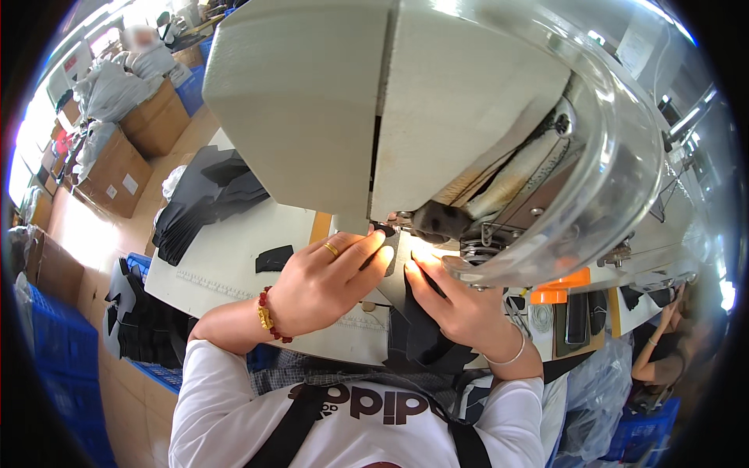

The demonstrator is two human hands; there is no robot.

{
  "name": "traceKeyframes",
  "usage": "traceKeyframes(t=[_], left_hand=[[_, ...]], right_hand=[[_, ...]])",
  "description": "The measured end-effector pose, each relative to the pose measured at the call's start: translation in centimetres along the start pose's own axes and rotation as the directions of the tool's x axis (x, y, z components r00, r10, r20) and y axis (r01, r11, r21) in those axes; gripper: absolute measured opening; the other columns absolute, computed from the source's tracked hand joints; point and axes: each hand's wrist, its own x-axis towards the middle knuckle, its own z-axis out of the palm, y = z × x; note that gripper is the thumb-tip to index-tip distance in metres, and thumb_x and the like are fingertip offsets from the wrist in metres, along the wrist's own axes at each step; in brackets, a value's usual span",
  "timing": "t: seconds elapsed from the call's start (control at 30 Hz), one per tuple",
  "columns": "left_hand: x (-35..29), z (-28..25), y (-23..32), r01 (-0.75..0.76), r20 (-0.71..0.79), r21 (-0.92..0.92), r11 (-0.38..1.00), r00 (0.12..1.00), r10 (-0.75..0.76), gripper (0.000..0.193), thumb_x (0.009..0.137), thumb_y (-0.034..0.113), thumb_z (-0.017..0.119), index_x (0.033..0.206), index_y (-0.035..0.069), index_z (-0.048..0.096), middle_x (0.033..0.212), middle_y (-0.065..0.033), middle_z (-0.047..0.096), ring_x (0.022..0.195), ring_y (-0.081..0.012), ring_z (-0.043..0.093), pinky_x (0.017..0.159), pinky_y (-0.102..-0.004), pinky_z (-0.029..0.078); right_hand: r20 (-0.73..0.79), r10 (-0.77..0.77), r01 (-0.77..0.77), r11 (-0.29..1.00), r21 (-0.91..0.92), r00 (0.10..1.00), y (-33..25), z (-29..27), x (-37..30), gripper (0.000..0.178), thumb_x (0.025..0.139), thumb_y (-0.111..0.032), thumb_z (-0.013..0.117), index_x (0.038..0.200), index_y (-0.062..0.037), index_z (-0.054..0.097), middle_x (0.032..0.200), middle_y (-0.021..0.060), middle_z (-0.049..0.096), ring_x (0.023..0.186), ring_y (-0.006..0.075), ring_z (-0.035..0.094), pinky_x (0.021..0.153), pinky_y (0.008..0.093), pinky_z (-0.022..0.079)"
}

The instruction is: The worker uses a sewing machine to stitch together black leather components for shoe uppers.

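1. Workpiece: black panel [425, 327], on the table beneath and near of the right hand [464, 308], running far toward the lit spot under the sewing machine head [312, 101]. Needle contact hidden.
2. Left hand [320, 281]: fingers bent, tips at dark material [381, 230] just left of the lit spot. No telling whether pinching or only pressing.
3. Right hand: fingers spread, palm down, tips near the lit spot, no visible clamp on the panel.
4. Probably guiding work to the needle. Steer lightly from both sides; avoid pulling against the feed.
5. Set fingertips left and right of the stitch line, never in it. Tight clearance on both sides.
6. Leave slack at the panel's near end; snagging at the table's near edge could skew the seam.
7. Square up the edge before stitching. Park the small loose black piece [273, 258] well left of the work.
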Motion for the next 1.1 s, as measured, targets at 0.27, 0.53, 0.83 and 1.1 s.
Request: traceKeyframes(t=[0.27,0.53,0.83,1.1], left_hand=[[0.1,0.4,0.0,0.043,-0.028,-0.048,0.998,0.999,-0.044,0.037,0.072,0.010,0.071,0.108,0.003,0.070,0.120,-0.0136,0.067,0.095,-0.0224,0.070,0.076,-0.0330,0.061],[0.4,0.8,0.2,-0.007,-0.026,0.066,0.998,1.000,0.009,0.034,0.073,0.007,0.071,0.107,0.003,0.070,0.115,-0.0134,0.068,0.096,-0.0236,0.071,0.077,-0.0331,0.061],[0.5,1.0,1.0,0.037,-0.094,0.093,0.995,0.995,-0.029,0.033,0.075,0.007,0.070,0.108,0.002,0.070,0.113,-0.0131,0.068,0.102,-0.0259,0.072,0.078,-0.0346,0.062],[0.4,1.3,1.1,0.074,-0.115,0.050,0.996,0.991,-0.068,0.033,0.077,0.007,0.070,0.110,0.002,0.070,0.114,-0.0123,0.067,0.098,-0.0249,0.071,0.076,-0.0337,0.061]], right_hand=[[0.044,0.016,-0.016,1.000,-0.008,0.999,0.1,0.4,-0.5,0.035,0.074,-0.017,0.069,0.107,-0.0157,0.081,0.111,0.0013,0.074,0.095,0.0181,0.073,0.083,0.0362,0.057],[0.011,0.092,-0.093,0.980,0.175,0.996,0.4,0.7,-0.8,0.029,0.080,-0.012,0.072,0.108,-0.0144,0.081,0.106,0.0045,0.075,0.094,0.0222,0.073,0.082,0.0375,0.057],[-0.007,0.018,-0.018,0.998,0.063,1.000,0.8,0.7,-0.9,0.033,0.079,-0.011,0.070,0.110,-0.0148,0.081,0.105,0.0063,0.076,0.095,0.0214,0.073,0.086,0.0378,0.058],[-0.014,-0.013,0.014,0.996,0.091,1.000,1.3,1.3,-1.0,0.035,0.081,-0.012,0.066,0.114,-0.0128,0.079,0.103,0.0046,0.074,0.093,0.0178,0.071,0.084,0.0313,0.059]])
